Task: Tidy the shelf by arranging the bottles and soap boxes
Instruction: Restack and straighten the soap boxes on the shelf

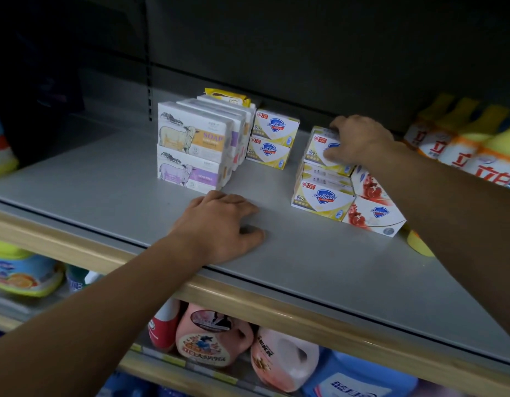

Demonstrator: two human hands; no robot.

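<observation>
The right hand [359,140] gripped the top yellow Safeguard box [319,147], fingers curled over its far edge and thumb on its front, atop a stack of yellow boxes [322,196] on the grey shelf [305,262]. Two red-printed boxes [374,210] sat touching that stack's right side. The left hand [222,227] rested flat on the shelf, fingers relaxed, holding nothing, just in front of the sheep-printed soap boxes [190,150]. Orange-and-yellow bottles [463,138] stood at far right.

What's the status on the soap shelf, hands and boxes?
Right hand grips top yellow-and-white Safeguard soap box on right stack. Left hand rests flat on grey metal shelf. Nothing blocks the gap toward the sheep-print soap boxes.
</observation>
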